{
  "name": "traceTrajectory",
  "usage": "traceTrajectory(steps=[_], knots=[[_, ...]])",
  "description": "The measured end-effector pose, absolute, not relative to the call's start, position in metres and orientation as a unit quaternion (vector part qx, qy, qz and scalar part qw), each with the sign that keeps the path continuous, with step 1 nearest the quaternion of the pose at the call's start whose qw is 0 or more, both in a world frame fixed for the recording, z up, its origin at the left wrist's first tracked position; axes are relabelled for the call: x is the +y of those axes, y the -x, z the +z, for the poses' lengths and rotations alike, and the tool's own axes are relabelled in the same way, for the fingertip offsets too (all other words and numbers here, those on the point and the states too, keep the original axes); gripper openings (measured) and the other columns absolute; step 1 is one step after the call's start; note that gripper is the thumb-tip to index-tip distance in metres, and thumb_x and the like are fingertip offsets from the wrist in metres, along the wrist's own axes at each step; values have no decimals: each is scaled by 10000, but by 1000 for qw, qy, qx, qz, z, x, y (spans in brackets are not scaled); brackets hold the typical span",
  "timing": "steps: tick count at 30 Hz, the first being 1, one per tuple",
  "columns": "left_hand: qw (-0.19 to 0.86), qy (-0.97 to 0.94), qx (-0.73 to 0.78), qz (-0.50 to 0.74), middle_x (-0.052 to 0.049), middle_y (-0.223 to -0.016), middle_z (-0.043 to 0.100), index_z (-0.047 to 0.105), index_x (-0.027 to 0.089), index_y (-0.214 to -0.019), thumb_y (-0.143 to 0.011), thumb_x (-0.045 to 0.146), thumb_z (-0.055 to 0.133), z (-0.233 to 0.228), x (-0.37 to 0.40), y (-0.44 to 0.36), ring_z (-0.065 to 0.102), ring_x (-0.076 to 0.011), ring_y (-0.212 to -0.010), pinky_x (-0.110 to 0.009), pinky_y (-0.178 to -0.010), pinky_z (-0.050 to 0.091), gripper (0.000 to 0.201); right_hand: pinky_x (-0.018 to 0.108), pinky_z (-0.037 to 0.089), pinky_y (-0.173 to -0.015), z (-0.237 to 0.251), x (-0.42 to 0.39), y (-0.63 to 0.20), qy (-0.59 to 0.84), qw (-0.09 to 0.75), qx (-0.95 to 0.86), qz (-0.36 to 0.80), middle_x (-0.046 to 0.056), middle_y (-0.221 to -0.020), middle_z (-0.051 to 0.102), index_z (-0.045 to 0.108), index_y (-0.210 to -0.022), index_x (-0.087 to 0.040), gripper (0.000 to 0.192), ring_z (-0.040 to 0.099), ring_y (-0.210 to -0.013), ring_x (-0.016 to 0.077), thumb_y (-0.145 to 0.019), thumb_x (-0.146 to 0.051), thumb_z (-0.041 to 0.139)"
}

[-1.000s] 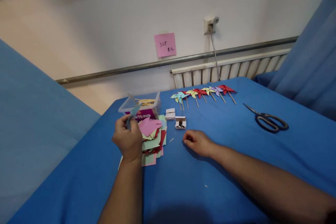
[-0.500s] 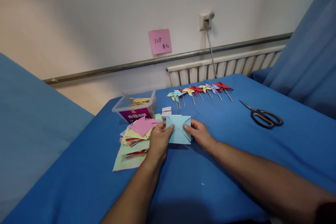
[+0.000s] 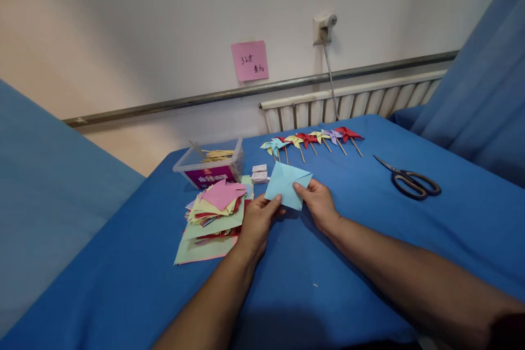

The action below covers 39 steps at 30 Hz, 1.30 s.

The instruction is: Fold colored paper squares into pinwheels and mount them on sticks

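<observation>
We are viewing the scene through a single head-worn camera, looking forward and down across the blue surface (image 3: 348,229) toward the wall (image 3: 164,22). The left hand (image 3: 256,224) and right hand (image 3: 322,205) are sitting near the frame centre at close range, both forearms entering from the bottom edge. No second view is sharing the scene.

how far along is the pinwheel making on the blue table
Done: a row of finished pinwheels on sticks lies at the back. In hand: left hand and right hand hold one light blue cut square. Left: a stack of paper squares and sticks in the tub.
</observation>
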<state>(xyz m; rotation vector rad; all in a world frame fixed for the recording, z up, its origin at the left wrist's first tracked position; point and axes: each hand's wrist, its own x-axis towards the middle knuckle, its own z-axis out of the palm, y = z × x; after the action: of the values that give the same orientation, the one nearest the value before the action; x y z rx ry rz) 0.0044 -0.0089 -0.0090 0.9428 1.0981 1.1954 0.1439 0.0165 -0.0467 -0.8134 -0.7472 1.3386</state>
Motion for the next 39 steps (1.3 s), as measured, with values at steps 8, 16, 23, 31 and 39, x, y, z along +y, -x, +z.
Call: traceTrajectory(steps=[8, 16, 23, 31, 39], knots=[[572, -364, 445, 585, -59, -788, 727, 733, 124, -862, -633, 354, 824, -9, -5, -2, 645, -156, -669, -282, -670, 522, 337, 286, 442, -550, -50, 10, -145, 406, 586, -416, 564, 17, -591, 660, 710, -745, -140, 399, 552, -514, 138, -719, -538, 722], [579, -388, 437, 568, -85, -863, 752, 745, 114, -890, -632, 320, 827, -9, -10, -6, 668, -182, -735, -291, -731, 514, 341, 251, 381, -480, -43, 9, -141, 405, 581, -425, 565, -18, -551, 611, 673, -721, -159, 412, 482, -477, 105, -622, -546, 778], [576, -371, 433, 586, -49, -809, 735, 731, 121, -886, -628, 275, 832, -9, -9, -6, 635, -146, -687, -270, -707, 500, 317, 242, 320, -456, -43, 7, -141, 410, 571, -431, 565, -44, -503, 546, 627, -692, -162, 415, 431, -454, 91, -612, -533, 793], [581, -351, 421, 602, -75, -853, 742, 710, 110, -917, -660, 265, 814, -4, -10, -8, 654, -163, -711, -267, -673, 522, 317, 273, 400, -522, -47, 6, -144, 409, 558, -498, 523, -16, -567, 562, 602, -730, -181, 376, 501, -511, 129, -810, -548, 600], [583, -275, 423, 637, -81, -901, 751, 692, 111, -1017, -607, 169, 819, 3, -5, 1, 683, -183, -723, -285, -687, 553, 433, 422, 473, -922, -40, -8, -147, 407, 604, -654, 205, 105, -1330, 478, 489, -1268, -275, 516, 524, -1177, 248, -780, -129, 572]])
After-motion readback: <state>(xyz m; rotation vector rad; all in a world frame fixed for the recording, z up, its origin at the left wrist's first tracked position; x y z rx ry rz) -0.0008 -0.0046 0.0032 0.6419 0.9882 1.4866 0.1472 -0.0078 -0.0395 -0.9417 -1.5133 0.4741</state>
